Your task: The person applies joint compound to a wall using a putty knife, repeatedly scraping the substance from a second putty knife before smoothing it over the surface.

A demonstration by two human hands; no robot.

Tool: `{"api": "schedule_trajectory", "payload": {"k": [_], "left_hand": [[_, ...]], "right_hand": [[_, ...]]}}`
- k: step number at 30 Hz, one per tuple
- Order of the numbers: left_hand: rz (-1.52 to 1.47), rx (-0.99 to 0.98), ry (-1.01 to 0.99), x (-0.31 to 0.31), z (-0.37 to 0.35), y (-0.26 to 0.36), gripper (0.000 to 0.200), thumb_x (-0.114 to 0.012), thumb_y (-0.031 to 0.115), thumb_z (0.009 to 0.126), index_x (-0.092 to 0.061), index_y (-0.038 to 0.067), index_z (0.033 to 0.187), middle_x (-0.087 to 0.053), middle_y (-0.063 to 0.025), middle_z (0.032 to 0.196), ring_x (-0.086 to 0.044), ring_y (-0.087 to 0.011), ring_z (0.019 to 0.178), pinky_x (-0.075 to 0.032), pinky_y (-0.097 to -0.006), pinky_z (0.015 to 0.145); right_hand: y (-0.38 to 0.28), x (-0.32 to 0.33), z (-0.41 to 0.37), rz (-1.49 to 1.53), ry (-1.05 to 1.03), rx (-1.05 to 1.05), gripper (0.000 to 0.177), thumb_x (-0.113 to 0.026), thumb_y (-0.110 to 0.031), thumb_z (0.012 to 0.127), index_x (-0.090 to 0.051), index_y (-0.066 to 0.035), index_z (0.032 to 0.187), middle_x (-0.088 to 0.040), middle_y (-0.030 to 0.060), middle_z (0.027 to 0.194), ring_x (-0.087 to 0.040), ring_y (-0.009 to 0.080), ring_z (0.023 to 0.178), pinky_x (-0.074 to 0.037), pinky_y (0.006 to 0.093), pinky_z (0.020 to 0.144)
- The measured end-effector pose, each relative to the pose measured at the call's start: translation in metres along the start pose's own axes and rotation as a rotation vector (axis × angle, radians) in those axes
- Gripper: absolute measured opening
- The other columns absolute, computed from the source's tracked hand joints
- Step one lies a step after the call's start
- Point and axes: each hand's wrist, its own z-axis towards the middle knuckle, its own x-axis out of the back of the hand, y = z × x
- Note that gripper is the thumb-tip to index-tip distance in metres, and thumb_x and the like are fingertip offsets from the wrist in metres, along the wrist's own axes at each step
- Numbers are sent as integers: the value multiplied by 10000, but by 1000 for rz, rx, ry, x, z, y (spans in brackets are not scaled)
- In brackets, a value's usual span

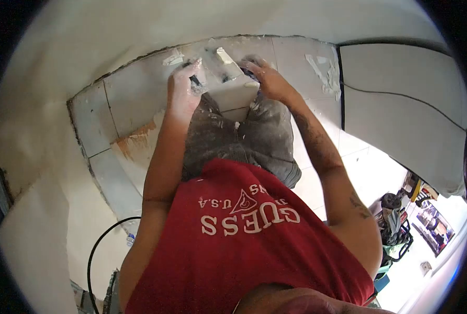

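My left hand (186, 86), coated in white dust, is closed with curled fingers at the left side of a pale, box-like piece (235, 96). Something dark shows within its grip, too small to name. On the opposite side, my right hand (269, 79) has its fingers bent around the pale piece's right edge, and some fingertips are hidden. The piece lies between both hands, just beyond my knees. A cream-coloured strip (224, 56) rests at its far side, near grey, dusty smears.
Grey floor tiles (131, 102) meet a pale wall (102, 47) along a rough, dark joint. White scraps (325, 76) lie at right, beside a large pale panel (395, 86) crossed by a thin cable. A black hose (94, 248) curves at lower left. Assorted belongings (395, 225) stand at lower right.
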Motion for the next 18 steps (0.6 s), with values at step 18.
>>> {"api": "schedule_trajectory", "payload": {"k": [18], "left_hand": [[895,-476,115,50,134,4,292,-467,8,759,-536,-14,1042,-580,-117,986,-560,-206,850,-450,-302,715]], "right_hand": [[-12,-29,59,68,-173,191,678,-410,113,546,-442,-63,1200,-494,174,1153,-452,319,1090,-355,369,942]]}}
